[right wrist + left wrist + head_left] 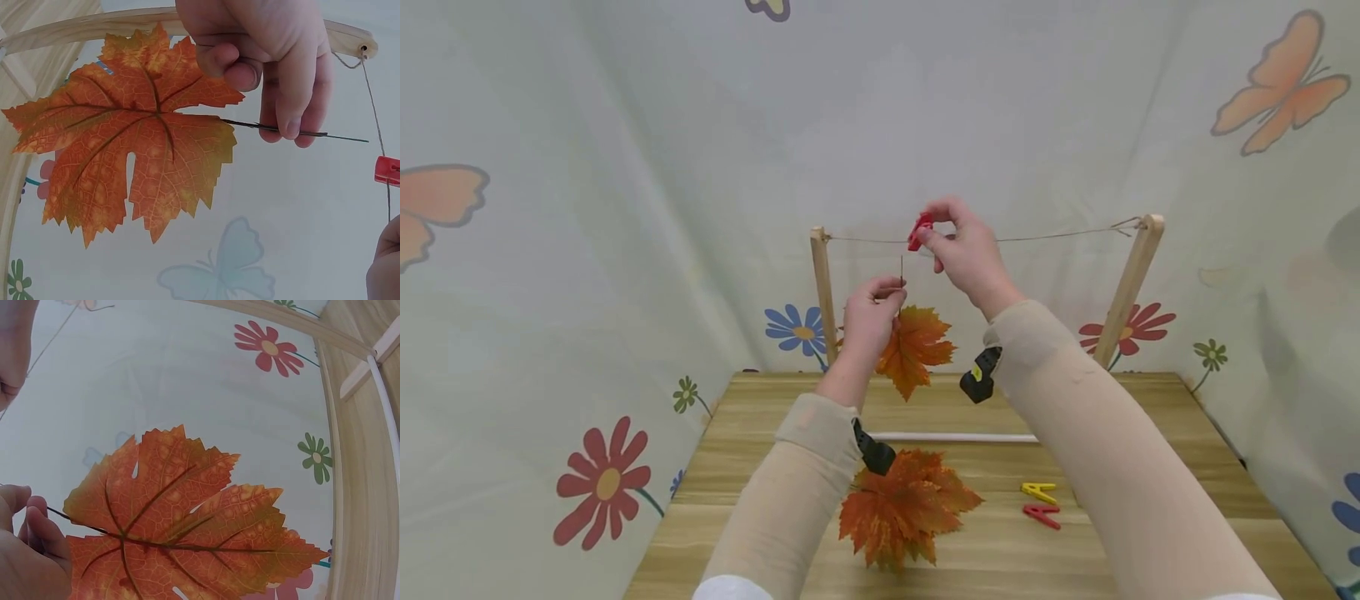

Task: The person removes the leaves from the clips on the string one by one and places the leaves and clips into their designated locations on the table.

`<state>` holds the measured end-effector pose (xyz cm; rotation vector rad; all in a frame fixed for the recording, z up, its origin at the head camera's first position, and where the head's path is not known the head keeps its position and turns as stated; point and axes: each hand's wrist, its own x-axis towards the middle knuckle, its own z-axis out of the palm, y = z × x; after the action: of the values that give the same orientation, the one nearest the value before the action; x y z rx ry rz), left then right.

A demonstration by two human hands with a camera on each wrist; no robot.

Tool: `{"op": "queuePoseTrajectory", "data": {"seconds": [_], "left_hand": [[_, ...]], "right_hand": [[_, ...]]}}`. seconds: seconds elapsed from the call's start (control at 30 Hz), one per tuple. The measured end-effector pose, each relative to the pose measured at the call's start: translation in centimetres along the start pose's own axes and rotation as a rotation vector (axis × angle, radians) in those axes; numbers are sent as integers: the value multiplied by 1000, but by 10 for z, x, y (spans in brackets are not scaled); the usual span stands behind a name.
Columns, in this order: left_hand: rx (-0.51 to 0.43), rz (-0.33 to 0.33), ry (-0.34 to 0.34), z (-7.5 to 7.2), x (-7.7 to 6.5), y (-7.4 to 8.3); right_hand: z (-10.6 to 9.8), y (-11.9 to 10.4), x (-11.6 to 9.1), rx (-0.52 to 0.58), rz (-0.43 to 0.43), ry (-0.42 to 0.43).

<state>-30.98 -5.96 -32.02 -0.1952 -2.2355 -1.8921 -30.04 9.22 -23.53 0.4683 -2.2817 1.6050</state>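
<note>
An orange maple leaf (917, 350) hangs from my left hand (868, 317), which pinches its thin dark stem between thumb and fingers. In the right wrist view the stem (250, 124) sticks out past the fingertips toward the string, its tip a short way from it. Higher up and to the right, my right hand (966, 250) pinches a red clothespin (919, 232) at the string (1052, 237). The right wrist view shows that clothespin (387, 170) overlapping the string. The left wrist view has the leaf (169, 525) spread beside my left fingers.
Two wooden posts (1129, 292) hold up the string. On the wooden table (760, 467) lie several orange leaves (910, 508), a yellow clothespin (1038, 491) and another red clothespin (1042, 515). A white rod (955, 437) runs between the posts' lower parts.
</note>
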Motion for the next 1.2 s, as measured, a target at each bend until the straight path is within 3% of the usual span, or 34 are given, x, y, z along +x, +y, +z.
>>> {"op": "queuePoseTrajectory", "data": {"seconds": [0.27,0.67,1.2], "left_hand": [[14,9,-25,1,-2,-2],[20,20,-25,0,-3,-4],[48,4,-44,1,-7,-8]], "right_hand": [[-6,4,-1,-1,-4,92],[-15,12,-2,81,-2,140],[-21,18,-16,196,54,70]]}}
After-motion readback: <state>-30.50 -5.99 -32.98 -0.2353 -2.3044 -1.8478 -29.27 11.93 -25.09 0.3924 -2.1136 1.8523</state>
